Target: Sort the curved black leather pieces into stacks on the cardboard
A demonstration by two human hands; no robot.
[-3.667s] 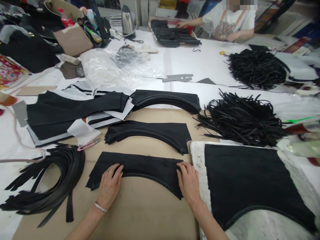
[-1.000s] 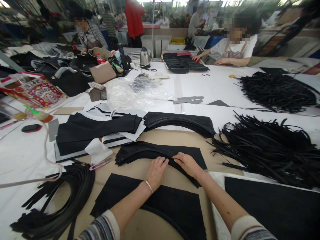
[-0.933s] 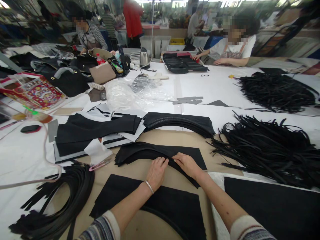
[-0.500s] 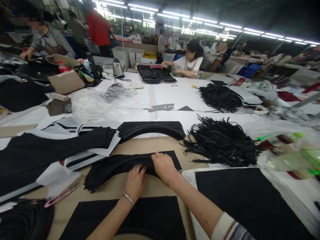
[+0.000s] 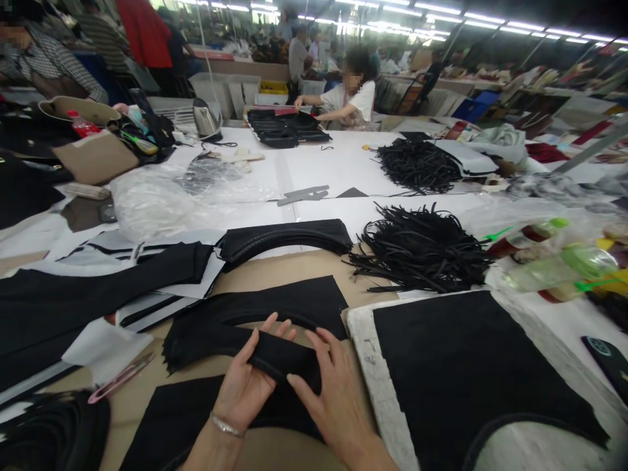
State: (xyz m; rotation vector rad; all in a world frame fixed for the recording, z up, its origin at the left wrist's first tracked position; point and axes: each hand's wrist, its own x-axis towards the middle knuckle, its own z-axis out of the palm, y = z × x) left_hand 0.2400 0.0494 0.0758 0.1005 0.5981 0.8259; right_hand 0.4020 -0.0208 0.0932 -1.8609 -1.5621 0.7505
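Observation:
Between my hands a curved black fabric piece (image 5: 282, 353) is raised off the stack behind it. My left hand (image 5: 248, 386) is palm up under the piece, thumb over its edge. My right hand (image 5: 336, 389) grips the piece's right end between thumb and fingers. Just beyond lies the stack of black fabric pieces (image 5: 289, 297) with a curved cut-out, on tan board (image 5: 275, 271). Another black fabric piece (image 5: 167, 415) lies nearer me, partly covered by my left arm. To the right, a larger black piece with a curved edge (image 5: 451, 360) rests on a whitish slab (image 5: 387, 392).
Piled black strips (image 5: 422, 255) lie beyond the slab. Bottles (image 5: 564, 268) and a phone (image 5: 608, 363) are at right. Pink thread snips (image 5: 120, 379), black panels (image 5: 112, 288) and clear plastic (image 5: 152, 203) are at left. A co-worker (image 5: 350, 95) sits across the table.
Both hands have come nearer to me from the stack, lifting one black piece. My left hand has turned palm up. The view has shifted, and more of the slab at right shows.

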